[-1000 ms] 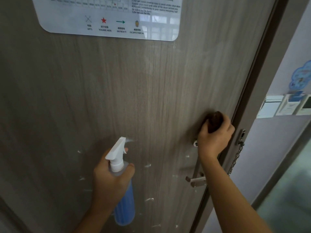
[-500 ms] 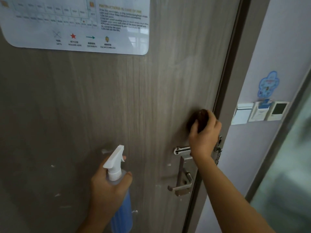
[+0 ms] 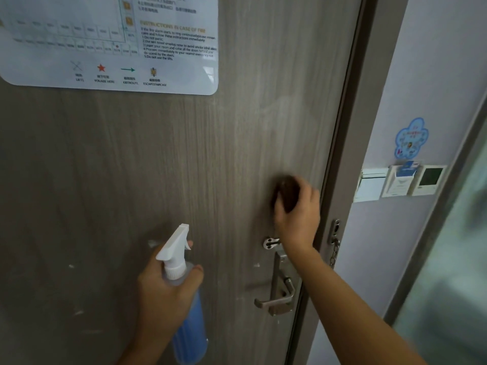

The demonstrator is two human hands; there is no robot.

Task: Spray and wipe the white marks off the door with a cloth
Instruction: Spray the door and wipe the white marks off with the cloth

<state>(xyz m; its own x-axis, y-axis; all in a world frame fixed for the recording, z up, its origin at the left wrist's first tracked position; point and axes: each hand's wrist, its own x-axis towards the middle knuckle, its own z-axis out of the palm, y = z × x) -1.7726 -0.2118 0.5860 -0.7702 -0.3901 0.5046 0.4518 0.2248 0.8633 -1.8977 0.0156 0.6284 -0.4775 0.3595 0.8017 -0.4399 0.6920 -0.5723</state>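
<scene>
Door (image 3: pixel 237 154), cloth (image 3: pixel 286 192) in right hand (image 3: pixel 297 219)

I'm seeing a pale lilac wall (image 3: pixel 432 75) filling the right of the frame, with a blue flower-shaped sticker (image 3: pixel 411 138) showing at mid-height and three wall panels (image 3: pixel 400 181) sitting in a row just below it. A blurred glass pane (image 3: pixel 453 285) is taking up the lower right corner.
</scene>
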